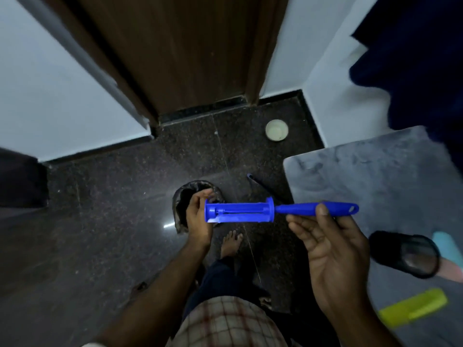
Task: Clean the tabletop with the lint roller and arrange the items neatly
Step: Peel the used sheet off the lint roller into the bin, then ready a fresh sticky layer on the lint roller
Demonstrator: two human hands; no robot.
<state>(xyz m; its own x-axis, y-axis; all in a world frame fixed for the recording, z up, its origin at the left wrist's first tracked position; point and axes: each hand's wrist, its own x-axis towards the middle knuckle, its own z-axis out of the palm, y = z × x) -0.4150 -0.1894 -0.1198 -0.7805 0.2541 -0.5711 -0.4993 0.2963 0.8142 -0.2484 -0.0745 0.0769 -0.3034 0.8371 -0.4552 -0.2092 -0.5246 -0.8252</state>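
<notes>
Lint roller (240, 212), a bare blue frame, held level directly above the lined bin (190, 184). Right hand (333, 246) pinches the handle, on the side away from the bin. Left hand (198, 216) curls at the head end, grip unclear. Best practice: keep the head over the bin while stripping.

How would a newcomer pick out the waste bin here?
From the brown door, come down the dark floor to the left hand. The waste bin stands just below it. It is black-lined and deep, unlike the pale shallow dish by the wall.
</notes>
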